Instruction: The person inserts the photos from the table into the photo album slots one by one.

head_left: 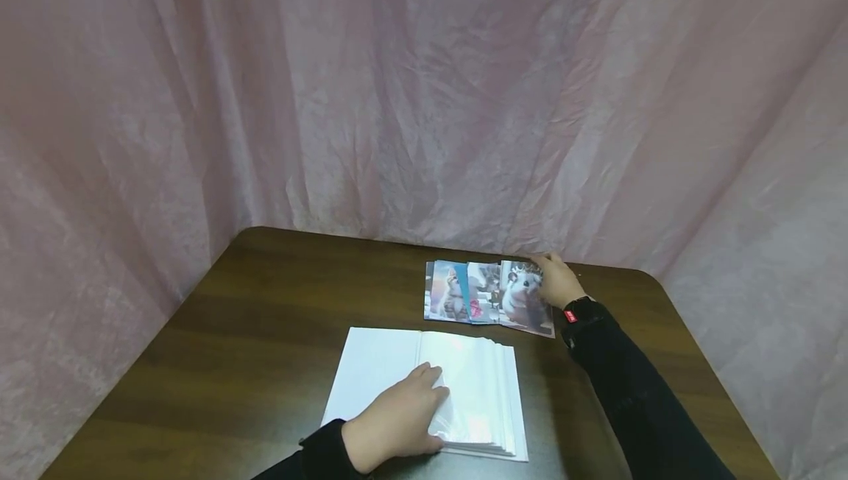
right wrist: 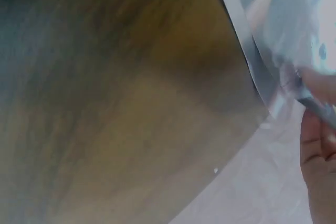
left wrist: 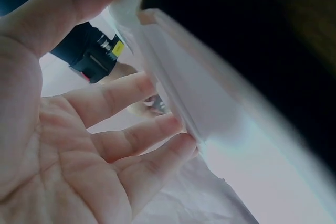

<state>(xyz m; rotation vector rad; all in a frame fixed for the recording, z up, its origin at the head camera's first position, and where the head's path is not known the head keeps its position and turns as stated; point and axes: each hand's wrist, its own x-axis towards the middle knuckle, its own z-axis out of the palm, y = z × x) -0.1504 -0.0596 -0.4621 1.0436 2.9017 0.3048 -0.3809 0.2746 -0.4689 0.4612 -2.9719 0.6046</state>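
Right hand (head_left: pixel 559 283) pinching the rightmost photo (head_left: pixel 520 303) near the far edge of the surface (head_left: pixel 265 303); left hand (head_left: pixel 400 414), fingers spread, on the open album (head_left: pixel 380 362) nearer the front edge. Overlap could drag adjoining photos (head_left: pixel 483 294) askew.

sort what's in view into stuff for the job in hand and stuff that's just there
For the job:
album, open, left hand resting on it
prints
rightmost print, its edge pinched by right hand

Just there:
table, underneath
curtain, behind
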